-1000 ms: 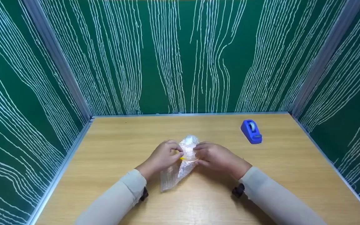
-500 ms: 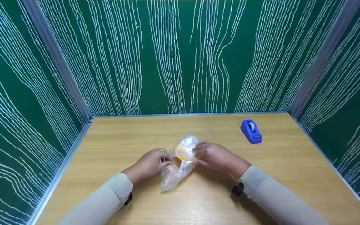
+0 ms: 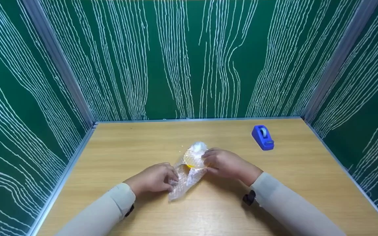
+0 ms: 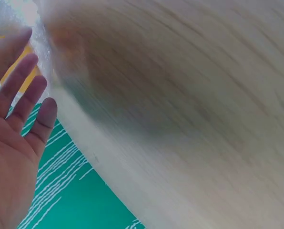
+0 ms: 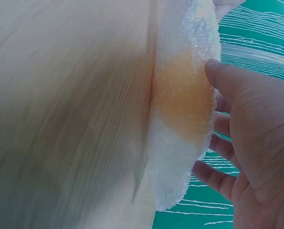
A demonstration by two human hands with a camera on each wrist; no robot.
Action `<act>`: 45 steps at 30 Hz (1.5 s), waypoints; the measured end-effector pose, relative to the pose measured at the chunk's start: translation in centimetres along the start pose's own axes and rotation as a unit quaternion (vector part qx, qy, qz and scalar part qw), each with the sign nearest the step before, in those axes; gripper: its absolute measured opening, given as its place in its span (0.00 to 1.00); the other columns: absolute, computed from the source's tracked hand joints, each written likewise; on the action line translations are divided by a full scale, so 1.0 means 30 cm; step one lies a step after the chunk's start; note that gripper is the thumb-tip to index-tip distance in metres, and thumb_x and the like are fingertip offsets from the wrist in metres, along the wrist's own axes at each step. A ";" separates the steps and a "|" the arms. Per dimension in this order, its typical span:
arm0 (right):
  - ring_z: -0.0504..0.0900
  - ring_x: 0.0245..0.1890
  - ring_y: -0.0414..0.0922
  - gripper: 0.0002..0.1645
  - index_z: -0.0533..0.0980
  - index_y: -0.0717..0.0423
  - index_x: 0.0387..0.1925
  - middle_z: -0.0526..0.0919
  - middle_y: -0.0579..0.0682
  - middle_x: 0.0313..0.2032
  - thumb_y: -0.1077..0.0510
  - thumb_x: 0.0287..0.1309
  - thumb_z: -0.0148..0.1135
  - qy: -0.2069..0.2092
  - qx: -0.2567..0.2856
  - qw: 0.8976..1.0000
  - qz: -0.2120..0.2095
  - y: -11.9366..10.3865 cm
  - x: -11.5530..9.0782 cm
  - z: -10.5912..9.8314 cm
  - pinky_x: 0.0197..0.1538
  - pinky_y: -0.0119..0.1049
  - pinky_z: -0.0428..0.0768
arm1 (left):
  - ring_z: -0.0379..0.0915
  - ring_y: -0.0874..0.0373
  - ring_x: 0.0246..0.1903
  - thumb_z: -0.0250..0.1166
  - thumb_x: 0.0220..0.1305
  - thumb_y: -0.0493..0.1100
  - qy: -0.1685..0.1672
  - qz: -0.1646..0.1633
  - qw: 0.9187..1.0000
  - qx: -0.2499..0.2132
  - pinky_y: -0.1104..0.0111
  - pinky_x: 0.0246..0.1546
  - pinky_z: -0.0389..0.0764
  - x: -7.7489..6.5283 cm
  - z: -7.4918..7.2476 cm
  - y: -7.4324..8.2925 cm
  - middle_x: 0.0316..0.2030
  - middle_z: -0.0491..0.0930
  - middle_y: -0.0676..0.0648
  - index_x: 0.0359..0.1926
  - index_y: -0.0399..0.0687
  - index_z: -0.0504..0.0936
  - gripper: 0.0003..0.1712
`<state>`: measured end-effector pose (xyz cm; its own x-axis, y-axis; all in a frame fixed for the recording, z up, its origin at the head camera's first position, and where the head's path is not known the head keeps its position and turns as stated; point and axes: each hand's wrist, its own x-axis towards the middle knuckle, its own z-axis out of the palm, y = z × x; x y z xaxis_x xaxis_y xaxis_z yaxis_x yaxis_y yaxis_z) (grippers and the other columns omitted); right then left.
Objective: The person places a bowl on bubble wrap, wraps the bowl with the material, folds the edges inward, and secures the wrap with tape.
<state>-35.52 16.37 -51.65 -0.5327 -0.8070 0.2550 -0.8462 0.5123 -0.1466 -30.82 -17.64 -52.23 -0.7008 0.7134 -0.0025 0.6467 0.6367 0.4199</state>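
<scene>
The person's two hands, seen from above, with a piece of clear, glossy bubble wrap [image 3: 194, 158] lying between them on a pale brown wood-grain tabletop [image 3: 228, 214]. An orange-yellow thing [image 3: 190, 167] lies within the wrap; a bright yellow edge shows between the hands, nearer the fingers of the right one, while its full form is obscured by the plastic. The right hand [image 3: 225, 164] grips the right-hand side of the wrapped bundle, thumb on the side toward the wrist camera and fingers behind, as the right wrist view shows; there the orange colour appears through the bubbles just beside the thumb. The left hand [image 3: 154, 177] is at the left edge of the wrap, nearer the person than the right hand; in the left wrist view its visible fingers are extended and set apart, with the tips beside the plastic, though firm contact cannot be made out. The near end of the wrap tapers past the left thumb toward the person, and the rounded far end lies beyond the fingers of both hands. A blue wedge-shaped tape dispenser [image 3: 263, 138] carrying a pale roll stands beyond the right hand and farther to the right, well apart from it. Both forearms wear light grey sleeves [image 3: 292, 200]. Dark green walls [image 3: 167, 19] with wavy white lines rise beyond the hands and to either side.
</scene>
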 end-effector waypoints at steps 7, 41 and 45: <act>0.90 0.68 0.56 0.11 0.93 0.55 0.50 0.94 0.55 0.61 0.53 0.76 0.75 -0.006 0.003 1.000 0.009 -0.001 -0.001 0.000 0.76 0.54 0.84 | 0.83 0.55 0.64 0.91 0.52 0.45 -0.032 -0.001 0.999 0.001 0.58 0.74 0.82 0.000 0.000 0.008 0.59 0.92 0.53 0.56 0.49 0.96 0.28; 0.88 0.70 0.56 0.14 0.92 0.55 0.53 0.92 0.55 0.64 0.51 0.77 0.74 -0.031 0.000 0.999 0.019 0.000 0.000 -0.009 0.78 0.56 0.82 | 0.71 0.51 0.81 0.70 0.83 0.46 0.100 -0.018 0.993 -0.055 0.49 0.84 0.73 0.048 -0.024 0.047 0.77 0.79 0.57 0.55 0.56 0.95 0.09; 0.87 0.72 0.56 0.16 0.92 0.53 0.56 0.91 0.54 0.66 0.48 0.78 0.74 -0.045 0.004 0.998 0.042 -0.002 0.004 -0.010 0.78 0.55 0.82 | 0.64 0.45 0.87 0.64 0.87 0.50 0.091 -0.044 0.988 -0.118 0.43 0.88 0.64 0.085 -0.021 0.053 0.81 0.76 0.53 0.60 0.53 0.91 0.14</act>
<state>-35.52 16.33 -51.31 -0.6007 -0.7845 0.1542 -0.7982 0.5772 -0.1724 -31.77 -14.98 -50.98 -0.8080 0.5798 0.1050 0.5072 0.5936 0.6249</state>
